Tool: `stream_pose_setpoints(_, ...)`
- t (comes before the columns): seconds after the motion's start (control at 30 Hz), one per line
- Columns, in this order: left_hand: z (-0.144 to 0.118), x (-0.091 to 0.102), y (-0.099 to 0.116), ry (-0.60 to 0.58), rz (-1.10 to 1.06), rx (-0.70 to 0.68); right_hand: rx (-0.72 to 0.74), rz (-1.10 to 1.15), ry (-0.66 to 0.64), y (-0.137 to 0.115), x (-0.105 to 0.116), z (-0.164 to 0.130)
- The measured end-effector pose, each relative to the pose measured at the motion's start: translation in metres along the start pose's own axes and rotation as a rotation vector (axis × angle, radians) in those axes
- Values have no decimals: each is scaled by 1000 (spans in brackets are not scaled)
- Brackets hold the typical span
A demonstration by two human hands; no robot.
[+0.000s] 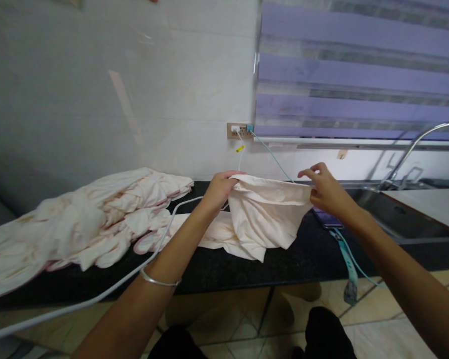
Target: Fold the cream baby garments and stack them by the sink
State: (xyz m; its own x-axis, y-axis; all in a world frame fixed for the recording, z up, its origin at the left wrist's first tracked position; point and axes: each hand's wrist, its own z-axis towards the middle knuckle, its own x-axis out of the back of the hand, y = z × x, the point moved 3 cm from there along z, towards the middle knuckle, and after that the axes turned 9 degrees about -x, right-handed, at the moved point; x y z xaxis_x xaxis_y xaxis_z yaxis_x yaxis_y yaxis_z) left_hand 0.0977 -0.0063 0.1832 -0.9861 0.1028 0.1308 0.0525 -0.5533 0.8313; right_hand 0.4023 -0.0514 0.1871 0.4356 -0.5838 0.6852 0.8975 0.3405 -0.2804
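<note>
Left hand [221, 192] pinches cream cloth [267, 214] at one corner; right hand [325, 188] grips other end above black surface [284, 267].

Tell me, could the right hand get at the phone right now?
Probably yes: the phone lies on the counter near the right hand, its visible part uncovered, but that hand's hold on the cloth may need releasing first.

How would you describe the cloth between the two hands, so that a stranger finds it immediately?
A black counter runs along the pale wall, with a metal sink on the right. Left of the sink, the cream cloth is stretched between the left hand and the right hand. Unlike the crumpled pile farther left, its upper edge is raised, nearly straight.
</note>
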Motion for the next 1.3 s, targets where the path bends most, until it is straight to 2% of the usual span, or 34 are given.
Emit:
stream_pose_setpoints(0.1, 2, 7, -1, 3, -65, 90, -58, 286, 28, -7, 13, 2)
stream_pose_setpoints(0.17, 5, 16, 0, 110, -16, 87, -193, 522, -8, -7, 15, 1)
stream_pose_setpoints(0.23, 8, 23, 2, 181, -1, 84, -333, 740, -105, -7, 12, -2)
stream_pose_setpoints(0.33, 7, 26, 5, 94, -75, 117, -478, 960, -303, -14, 4, -13)
stream_pose_setpoints(0.43, -1, 28, 9, -40, -30, 129, -540, 1038, -458, -24, -1, -27)
stream_pose_setpoints(0.5, -9, 28, 11, -97, 23, 137, -522, 1034, -516, -29, -3, -34)
stream_pose_setpoints(0.6, -21, 24, 15, -191, -6, 158, -473, 956, -544, -30, -8, -40)
stream_pose_setpoints(0.67, -28, 20, 18, -313, -50, 158, -453, 808, -489, -26, -11, -40)
stream_pose_setpoints(0.73, -33, 18, 18, -393, -74, 148, -411, 582, -373, -18, -11, -37)
stream_pose_setpoints(0.77, -33, 20, 16, -384, -58, 142, -382, 458, -305, -13, -9, -35)
stream_pose_setpoints(0.83, -32, 26, 9, -280, 25, 119, -323, 237, -171, -2, -6, -30)
stream_pose_setpoints(0.9, -30, 31, 2, -185, 116, 64, -280, 94, -97, 6, -3, -28)
stream_pose_setpoints(0.97, -29, 33, -3, -165, 149, -3, -251, 61, -155, 12, -6, -29)
stream_pose_setpoints(1.03, -29, 33, -5, -132, 171, -64, -221, 99, -321, 12, -13, -34)
stream_pose_setpoints(1.13, -32, 34, -5, 8, 345, -188, -175, 148, -527, 2, -23, -44)
stream_pose_setpoints(1.23, -35, 32, -2, 111, 581, -328, -175, 144, -556, -11, -27, -50)
stream_pose_setpoints(1.3, -37, 30, -1, 111, 659, -375, -176, 143, -536, -19, -25, -51)
